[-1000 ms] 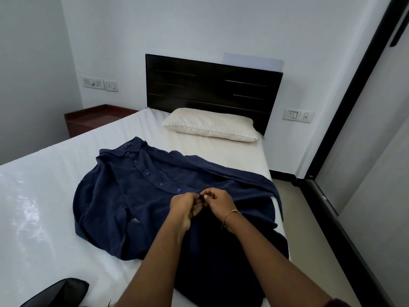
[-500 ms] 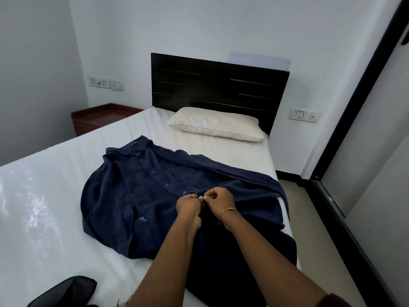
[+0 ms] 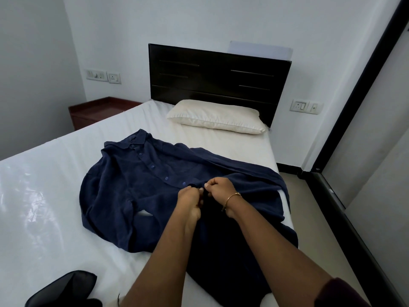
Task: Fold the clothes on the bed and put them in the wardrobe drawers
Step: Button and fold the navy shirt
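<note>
A dark navy button-up shirt lies spread face up across the white bed, collar toward the headboard, its lower part hanging over the right edge. My left hand and my right hand meet at the shirt's button placket, low on the row of buttons. Both pinch the fabric there between curled fingers and thumb. A thin gold bangle circles my right wrist. A dark garment lies at the bed's near left corner, partly cut off by the frame.
A cream pillow rests against the dark headboard. A reddish bedside table stands at the far left. A tall wardrobe front with a dark frame runs along the right, across a narrow strip of floor.
My hands stay together on the placket, with only small finger movement. The view has shifted slightly, so the bed sits a little further right in frame.
</note>
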Demonstrator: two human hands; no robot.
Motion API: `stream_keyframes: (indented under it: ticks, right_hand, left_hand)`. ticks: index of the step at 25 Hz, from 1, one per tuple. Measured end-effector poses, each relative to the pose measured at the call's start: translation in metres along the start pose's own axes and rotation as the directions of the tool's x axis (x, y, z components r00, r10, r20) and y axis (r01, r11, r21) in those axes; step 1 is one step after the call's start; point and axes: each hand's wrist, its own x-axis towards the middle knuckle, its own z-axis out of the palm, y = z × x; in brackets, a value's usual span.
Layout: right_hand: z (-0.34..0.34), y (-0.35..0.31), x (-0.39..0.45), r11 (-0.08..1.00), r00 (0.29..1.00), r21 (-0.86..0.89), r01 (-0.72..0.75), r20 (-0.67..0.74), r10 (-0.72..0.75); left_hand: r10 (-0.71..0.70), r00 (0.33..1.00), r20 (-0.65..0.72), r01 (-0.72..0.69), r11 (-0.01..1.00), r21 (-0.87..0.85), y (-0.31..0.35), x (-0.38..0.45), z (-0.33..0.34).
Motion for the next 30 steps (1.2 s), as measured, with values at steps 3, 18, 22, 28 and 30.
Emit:
stream_keyframes:
  ticks: [3, 18, 22, 28, 30]
  right_hand:
    - [-0.008, 0.003, -0.004, 0.996, 0.997, 0.057, 0.070, 0.035, -0.072]
    - [-0.028, 0.107, -0.035, 0.665, 0.946, -0.729, 0.162, -0.077, -0.315]
    - [-0.024, 0.120, -0.034, 0.688, 0.817, -0.667, 0.286, -0.206, -0.539]
    - [-0.019, 0.126, -0.034, 0.708, 0.697, -0.627, 0.325, -0.348, -0.628]
    - [-0.019, 0.126, -0.032, 0.706, 0.659, -0.617, 0.347, -0.376, -0.651]
  left_hand:
    - [0.061, 0.996, 0.067, -0.060, 0.998, -0.015, -0.001, -0.005, 0.002]
    - [0.273, 0.961, -0.039, -0.215, 0.830, 0.515, -0.039, -0.025, 0.000]
    - [0.451, 0.844, 0.291, -0.427, 0.235, 0.873, -0.051, -0.039, 0.005]
    - [0.370, 0.870, 0.326, -0.353, 0.005, 0.935, -0.067, -0.041, 0.008]
    - [0.371, 0.867, 0.333, -0.344, -0.037, 0.938, -0.071, -0.041, 0.011]
